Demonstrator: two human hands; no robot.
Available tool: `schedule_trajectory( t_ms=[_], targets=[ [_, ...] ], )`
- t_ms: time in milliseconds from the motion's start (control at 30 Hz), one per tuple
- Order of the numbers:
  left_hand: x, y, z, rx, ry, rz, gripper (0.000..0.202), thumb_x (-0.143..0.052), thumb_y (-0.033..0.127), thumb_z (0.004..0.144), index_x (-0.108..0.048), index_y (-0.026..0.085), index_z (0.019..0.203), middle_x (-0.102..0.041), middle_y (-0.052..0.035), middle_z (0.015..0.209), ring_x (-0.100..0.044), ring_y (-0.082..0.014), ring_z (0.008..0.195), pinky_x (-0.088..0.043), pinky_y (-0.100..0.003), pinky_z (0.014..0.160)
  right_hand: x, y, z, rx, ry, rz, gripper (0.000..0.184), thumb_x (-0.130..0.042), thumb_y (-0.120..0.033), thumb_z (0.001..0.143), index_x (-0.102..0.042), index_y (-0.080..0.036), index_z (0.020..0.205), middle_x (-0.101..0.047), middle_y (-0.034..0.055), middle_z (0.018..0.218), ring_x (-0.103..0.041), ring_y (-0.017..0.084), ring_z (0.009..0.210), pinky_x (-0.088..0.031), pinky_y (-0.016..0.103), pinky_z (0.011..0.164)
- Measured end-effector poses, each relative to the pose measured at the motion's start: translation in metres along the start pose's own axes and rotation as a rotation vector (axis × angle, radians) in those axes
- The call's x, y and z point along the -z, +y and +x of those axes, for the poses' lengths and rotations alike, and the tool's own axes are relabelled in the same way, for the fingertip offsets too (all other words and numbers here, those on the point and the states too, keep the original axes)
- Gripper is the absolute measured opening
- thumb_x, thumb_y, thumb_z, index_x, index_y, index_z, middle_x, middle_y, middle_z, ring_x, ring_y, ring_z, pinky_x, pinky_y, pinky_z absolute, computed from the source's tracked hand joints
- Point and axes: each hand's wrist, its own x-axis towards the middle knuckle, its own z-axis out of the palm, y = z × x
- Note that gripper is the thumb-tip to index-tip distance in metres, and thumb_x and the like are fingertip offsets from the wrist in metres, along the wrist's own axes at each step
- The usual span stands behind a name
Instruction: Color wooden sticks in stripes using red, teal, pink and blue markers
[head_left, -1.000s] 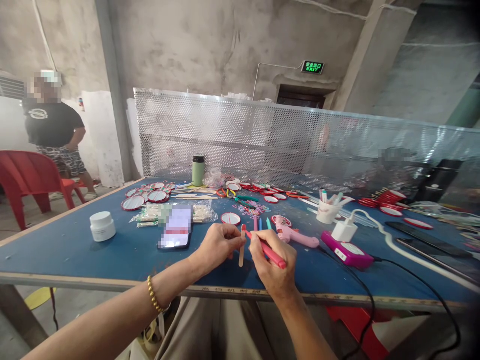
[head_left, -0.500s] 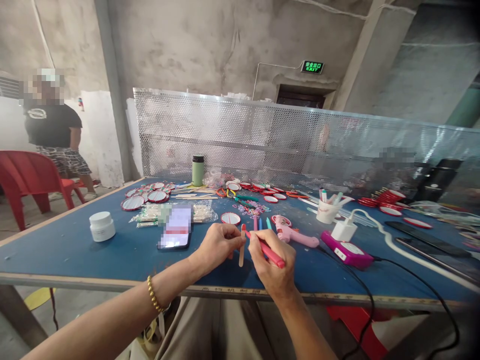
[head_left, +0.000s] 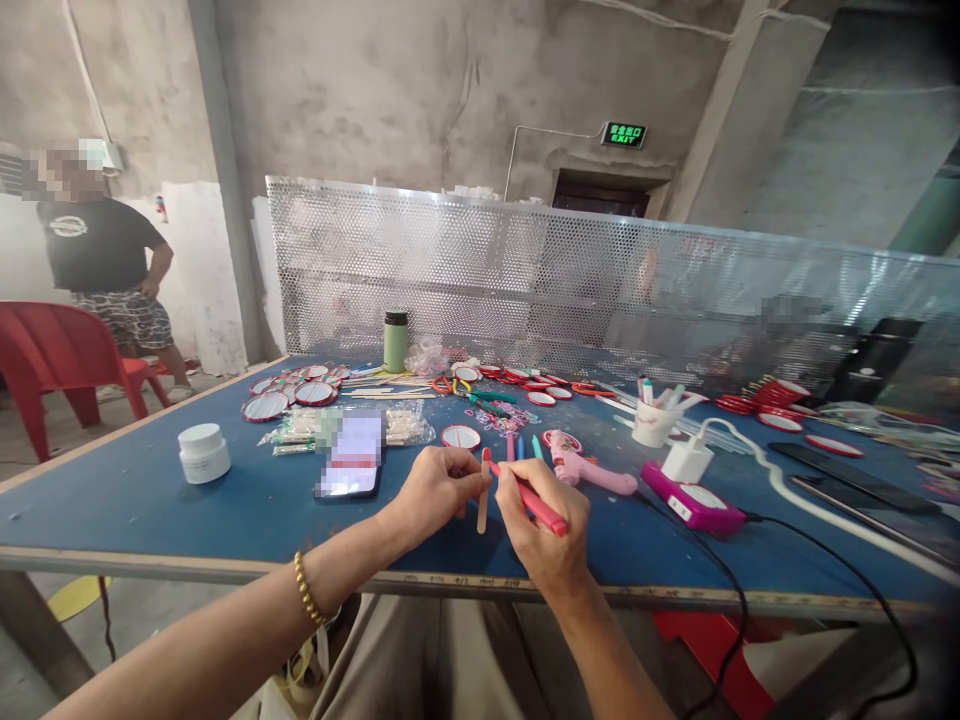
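Between the thumb and fingers of my left hand [head_left: 442, 485] is a flat wooden craft stick [head_left: 482, 510], held upright above the table's near edge. Its top end is coloured red. My right hand [head_left: 551, 520] is closed round a red marker pen [head_left: 544, 508], whose tip points up and left at the red end of the stick. Whether the tip touches the wood is too small to tell. Just beyond my hands lie a round red-rimmed disc [head_left: 460, 437], a few coloured pens [head_left: 520, 447] and a pink glue gun [head_left: 600, 475].
To the left are a phone [head_left: 351, 455], a white jar [head_left: 204, 453] and bagged sticks [head_left: 409, 422]. On the right stand a paper cup of pens [head_left: 652, 424] and a purple power strip [head_left: 694, 502] with cables. A perforated metal screen [head_left: 465, 270] backs the blue table. A person [head_left: 101, 245] stands far left.
My hands, the stick and the marker stay almost in place, with only a slight shift of my right hand. The person at far left has moved a little left and bent an arm.
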Motion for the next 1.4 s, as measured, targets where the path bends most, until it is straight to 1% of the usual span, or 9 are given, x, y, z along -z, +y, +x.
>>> schedule_trajectory(
  t_ms=[467, 633, 900, 1133, 1267, 1400],
  targets=[
    [-0.0004, 0.0001, 0.0009, 0.002, 0.007, 0.007, 0.023, -0.064, 0.035, 0.072, -0.061, 0.013, 0.065, -0.055, 0.0015, 0.056, -0.045, -0.0075, 0.044, -0.032, -0.02, 0.043, -0.0003, 0.0008, 0.0002, 0.004, 0.026, 0.006, 0.019, -0.056, -0.012, 0.091, -0.058, -0.017, 0.073, -0.058, -0.0037, 0.057, -0.049, 0.007, 0.045, -0.039, 0.02, 0.05],
    [-0.0006, -0.0002, 0.0015, -0.005, 0.014, 0.011, 0.022, -0.064, 0.033, 0.072, -0.06, 0.013, 0.062, -0.053, 0.0027, 0.052, -0.045, -0.0074, 0.043, -0.031, -0.02, 0.043, 0.0003, 0.0005, -0.0006, 0.016, 0.018, 0.015, 0.018, -0.056, -0.012, 0.092, -0.058, -0.018, 0.074, -0.058, -0.004, 0.057, -0.049, 0.007, 0.045, -0.04, 0.02, 0.051],
    [-0.0005, -0.0023, 0.0017, -0.006, 0.018, 0.0, 0.022, -0.064, 0.033, 0.072, -0.06, 0.014, 0.063, -0.054, 0.002, 0.054, -0.046, -0.0082, 0.044, -0.034, -0.02, 0.043, 0.0006, 0.0004, 0.0, 0.023, 0.017, 0.023, 0.017, -0.056, -0.012, 0.092, -0.059, -0.018, 0.076, -0.06, -0.0033, 0.059, -0.051, 0.008, 0.047, -0.041, 0.02, 0.052],
    [-0.0001, -0.0007, 0.0008, 0.002, 0.015, 0.01, 0.021, -0.063, 0.033, 0.072, -0.06, 0.013, 0.064, -0.055, 0.0016, 0.055, -0.046, -0.0074, 0.043, -0.032, -0.02, 0.042, 0.001, 0.0016, -0.0015, 0.021, 0.024, 0.014, 0.017, -0.057, -0.012, 0.091, -0.059, -0.018, 0.076, -0.061, -0.0031, 0.06, -0.052, 0.007, 0.047, -0.042, 0.02, 0.053],
    [-0.0004, -0.002, 0.0009, -0.006, 0.017, 0.017, 0.021, -0.062, 0.033, 0.072, -0.062, 0.013, 0.065, -0.056, 0.0011, 0.056, -0.047, -0.0083, 0.045, -0.036, -0.02, 0.044, 0.0011, 0.001, -0.0018, 0.034, 0.002, 0.035, 0.015, -0.056, -0.011, 0.091, -0.06, -0.018, 0.078, -0.063, -0.0024, 0.062, -0.054, 0.008, 0.049, -0.043, 0.02, 0.055],
    [-0.0008, -0.0029, 0.001, -0.011, 0.011, 0.039, 0.022, -0.062, 0.034, 0.072, -0.063, 0.013, 0.065, -0.057, 0.0005, 0.056, -0.047, -0.0089, 0.045, -0.036, -0.021, 0.044, 0.0002, 0.0004, -0.0008, 0.036, -0.012, 0.052, 0.015, -0.056, -0.012, 0.091, -0.061, -0.018, 0.078, -0.064, -0.0016, 0.063, -0.057, 0.009, 0.05, -0.044, 0.02, 0.055]
  ],
)
